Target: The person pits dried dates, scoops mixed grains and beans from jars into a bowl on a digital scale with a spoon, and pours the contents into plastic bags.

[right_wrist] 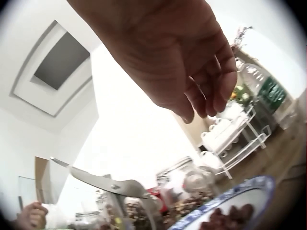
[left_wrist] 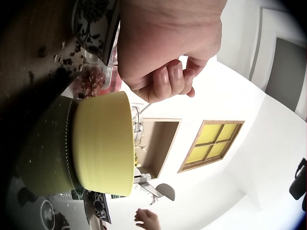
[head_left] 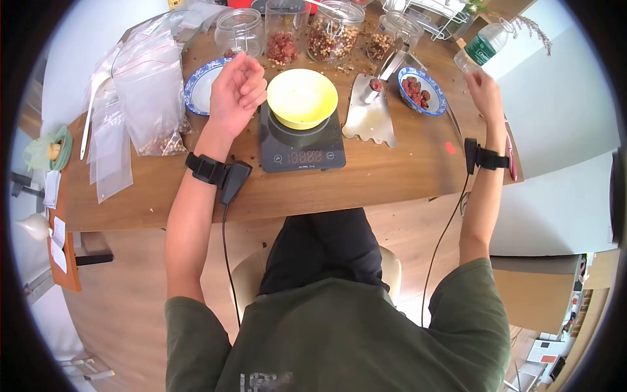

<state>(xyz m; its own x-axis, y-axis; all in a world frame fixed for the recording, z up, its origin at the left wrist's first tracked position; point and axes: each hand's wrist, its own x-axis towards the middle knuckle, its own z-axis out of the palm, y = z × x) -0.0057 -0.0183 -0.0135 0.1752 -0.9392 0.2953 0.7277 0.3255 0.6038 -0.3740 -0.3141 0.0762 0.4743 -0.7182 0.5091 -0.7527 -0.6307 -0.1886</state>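
Observation:
My left hand [head_left: 239, 95] hovers over a blue-rimmed plate [head_left: 196, 88], its fingers loosely curled with nothing in them. Just right of it, a yellow bowl [head_left: 302, 98] sits on a black digital scale [head_left: 302, 159] with a lit display. In the left wrist view the bowl [left_wrist: 103, 143] stands below the hand [left_wrist: 165, 52]. My right hand [head_left: 484, 98] is raised at the right, empty, fingers relaxed and bent downward. Nearest to it are a blue-and-white bowl [head_left: 436, 104] of dark red dried fruit and a clear bottle [head_left: 482, 49] with a green label.
A metal tool on a wavy-edged plate [head_left: 369, 121] stands between the scale and the fruit bowl, a red piece on it. Several glass jars [head_left: 333, 32] of dried goods line the back. Plastic bags [head_left: 147, 91] and a white spoon [head_left: 91, 104] lie left. Crumbs dot the table.

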